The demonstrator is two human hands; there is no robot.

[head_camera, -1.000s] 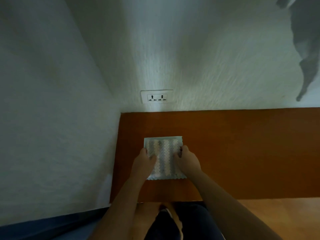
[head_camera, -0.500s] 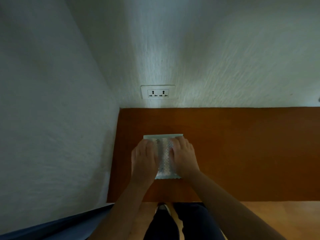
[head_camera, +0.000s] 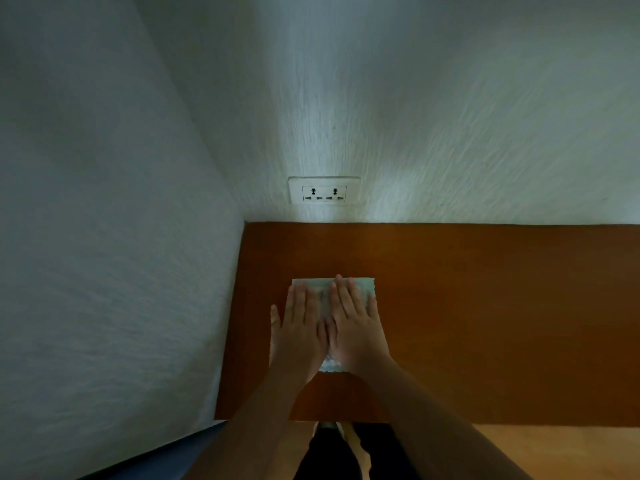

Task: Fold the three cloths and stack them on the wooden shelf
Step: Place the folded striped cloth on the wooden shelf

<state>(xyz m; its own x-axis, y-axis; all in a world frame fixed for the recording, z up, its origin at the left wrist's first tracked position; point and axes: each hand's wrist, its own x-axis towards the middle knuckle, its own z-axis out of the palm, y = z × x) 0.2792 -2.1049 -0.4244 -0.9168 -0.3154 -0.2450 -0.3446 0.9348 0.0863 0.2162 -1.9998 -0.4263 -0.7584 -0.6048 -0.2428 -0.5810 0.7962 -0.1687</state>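
A folded pale green and grey patterned cloth (head_camera: 322, 283) lies on the wooden shelf (head_camera: 485, 306), near its left end. My left hand (head_camera: 299, 327) lies flat on the cloth's left half with straight fingers. My right hand (head_camera: 353, 323) lies flat on the right half, side by side with the left. Both palms press down and cover most of the cloth; only its far edge and a bit of the near edge show. Whether other cloths lie under it I cannot tell.
White textured walls meet at a corner left of the shelf. A double wall socket (head_camera: 324, 194) sits just above the shelf's back edge. The shelf runs on to the right. Below its front edge are a light wooden floor (head_camera: 554, 452) and my dark trousers.
My hands went from holding the cloth's side edges to lying flat on top of it, fingers straightened and slid forward. The view shifted slightly left; the grey hanging thing at top right left the frame.
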